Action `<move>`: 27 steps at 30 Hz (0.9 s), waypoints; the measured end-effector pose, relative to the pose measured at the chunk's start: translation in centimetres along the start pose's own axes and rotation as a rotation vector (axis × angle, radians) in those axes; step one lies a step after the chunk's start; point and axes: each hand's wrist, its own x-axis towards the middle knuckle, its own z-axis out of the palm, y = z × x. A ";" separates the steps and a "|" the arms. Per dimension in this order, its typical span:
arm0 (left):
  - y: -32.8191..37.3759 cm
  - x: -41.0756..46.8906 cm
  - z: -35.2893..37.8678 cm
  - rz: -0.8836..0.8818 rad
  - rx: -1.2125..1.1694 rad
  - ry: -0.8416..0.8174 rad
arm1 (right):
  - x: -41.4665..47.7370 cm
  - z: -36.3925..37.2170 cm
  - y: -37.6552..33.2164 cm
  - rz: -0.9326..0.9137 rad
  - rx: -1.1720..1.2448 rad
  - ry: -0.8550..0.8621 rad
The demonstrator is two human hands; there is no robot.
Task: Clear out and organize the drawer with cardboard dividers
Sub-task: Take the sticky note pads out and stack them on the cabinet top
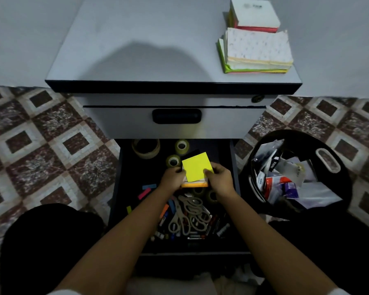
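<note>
While the drawer (132, 167) stands pulled out, the left hand (173, 177) and right hand (218, 179) hold a yellow-topped pad (196, 167) above its middle, fingers (208, 172) of both pinching its side edges. Tape rolls (146, 156) lie behind, scissors (190, 213) nearer. A full bin (337, 179) stands to the right.

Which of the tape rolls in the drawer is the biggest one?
The tan tape roll in the drawer's back left corner. It is clearly wider across than the small greenish rolls to its right.
</note>
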 end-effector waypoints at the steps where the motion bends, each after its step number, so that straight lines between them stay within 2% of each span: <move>1: 0.4 -0.5 -0.1 -0.001 -0.080 -0.004 | -0.4 -0.2 -0.1 -0.014 0.019 -0.001; 4: 1.0 -1.4 0.4 0.005 -0.273 0.003 | -1.5 -0.7 -0.2 -0.090 -0.097 -0.033; 9: 2.3 -3.4 1.2 0.059 -0.371 0.052 | -3.4 -0.9 -0.2 -0.163 -0.290 -0.062; 13: 3.8 -5.8 0.6 0.179 -0.328 0.070 | -5.2 -1.9 -1.5 -0.193 -0.195 0.005; 17: 5.7 -8.6 -0.8 0.312 -0.178 0.102 | -6.4 -3.8 -3.4 -0.243 -0.051 0.061; 27: 13.9 -14.2 -4.4 0.604 -0.135 0.036 | -10.6 -9.7 -13.9 -0.457 0.072 -0.047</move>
